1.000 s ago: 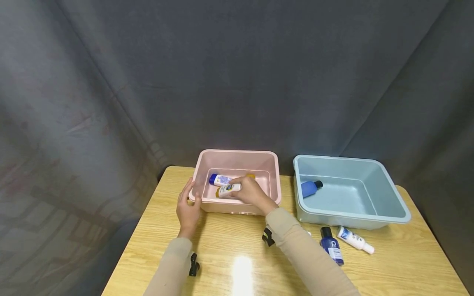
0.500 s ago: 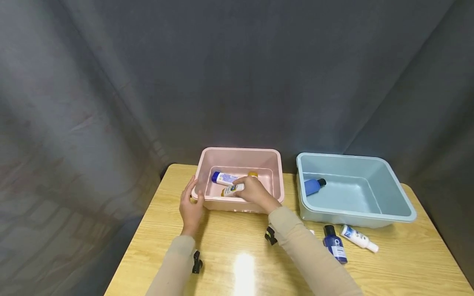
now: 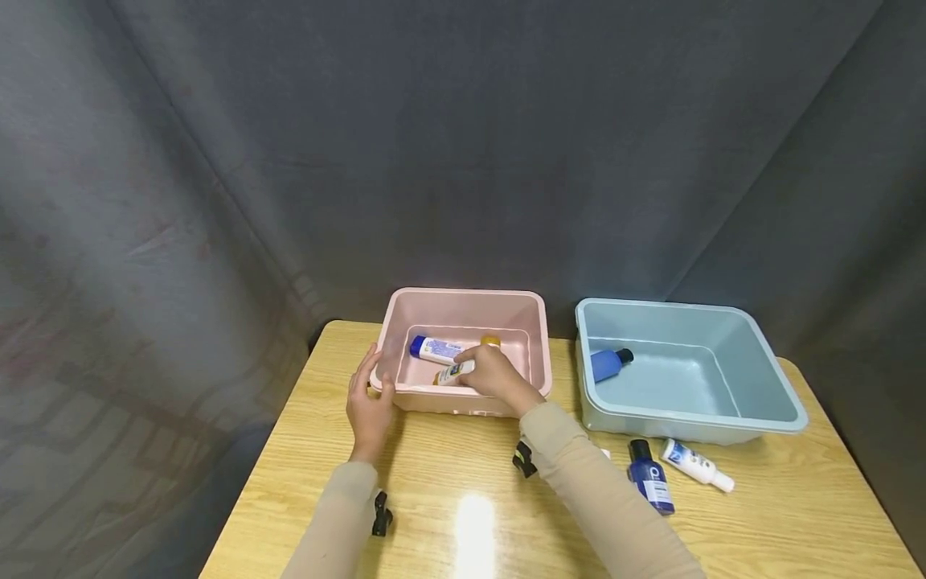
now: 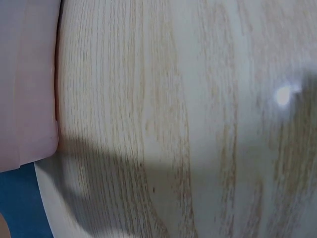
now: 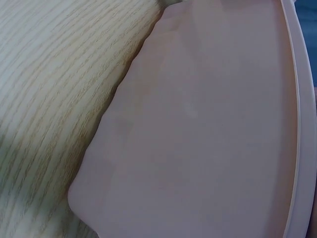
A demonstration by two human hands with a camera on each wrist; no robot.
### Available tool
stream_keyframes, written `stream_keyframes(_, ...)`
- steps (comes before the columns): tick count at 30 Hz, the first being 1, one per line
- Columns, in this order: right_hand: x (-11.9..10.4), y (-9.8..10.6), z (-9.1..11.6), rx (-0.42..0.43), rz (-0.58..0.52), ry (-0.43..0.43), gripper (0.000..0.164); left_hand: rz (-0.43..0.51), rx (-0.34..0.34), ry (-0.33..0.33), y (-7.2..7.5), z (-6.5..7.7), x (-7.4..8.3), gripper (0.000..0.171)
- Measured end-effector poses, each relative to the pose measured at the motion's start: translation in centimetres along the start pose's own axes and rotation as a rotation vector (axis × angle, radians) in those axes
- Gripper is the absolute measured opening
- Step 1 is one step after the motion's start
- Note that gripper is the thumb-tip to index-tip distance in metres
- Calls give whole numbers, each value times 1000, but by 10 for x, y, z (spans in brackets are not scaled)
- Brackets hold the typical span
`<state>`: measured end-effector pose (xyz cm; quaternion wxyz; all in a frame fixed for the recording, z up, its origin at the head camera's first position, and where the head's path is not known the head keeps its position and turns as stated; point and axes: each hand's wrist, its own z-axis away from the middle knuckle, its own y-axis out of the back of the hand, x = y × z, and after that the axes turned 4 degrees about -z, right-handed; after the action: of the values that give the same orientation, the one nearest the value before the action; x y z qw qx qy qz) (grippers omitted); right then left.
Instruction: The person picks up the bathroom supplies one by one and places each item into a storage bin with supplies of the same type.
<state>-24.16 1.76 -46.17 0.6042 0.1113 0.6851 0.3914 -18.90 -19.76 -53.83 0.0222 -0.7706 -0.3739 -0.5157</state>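
1. With 12 o'clock at the far side, the right hand [image 3: 497, 378] narrowly pinches a white bottle with an amber cap [image 3: 456, 373], cap toward 8, inside a pink rectangular plastic tub [image 3: 463, 403], near its 6 o'clock wall. Whether the bottle touches the floor, I cannot tell.
2. The left hand [image 3: 369, 412], thumb wide of its fingers, rests at that tub's 8 o'clock corner.
3. From the held bottle, a slim white container with a blue cap [image 3: 438, 351] lies at 11; an amber-topped item [image 3: 491, 341], partly covered by the hand, at 2.
4. A pale-blue rectangular plastic tub [image 3: 694, 426] sits at 3, with a blue bottle with a black cap [image 3: 606, 365] at its 9 o'clock wall.
5. Below it on the wooden table [image 3: 427, 474]: a dark-blue bottle [image 3: 651, 481] at 7, a blue-labelled white bottle [image 3: 696, 465] at 6.
6. Count: two tubs; three items in pink, one in blue.
7. Tub walls enclose the held bottle; wood stretches toward 6 between the sleeves; the right sleeve [image 3: 615, 498] crosses toward 5; a grey curtain [image 3: 463, 145] stands at 12.
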Motion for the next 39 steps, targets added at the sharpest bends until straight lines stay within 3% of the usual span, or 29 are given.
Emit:
stream_keyframes(21,3,-5,-3,52,-32,-16,29,-16,-32,49,2,0,-2,42)
stream_keyframes(39,-9,4,12,248,-20,108,21,-12,-27,38,4,-1,-3,39)
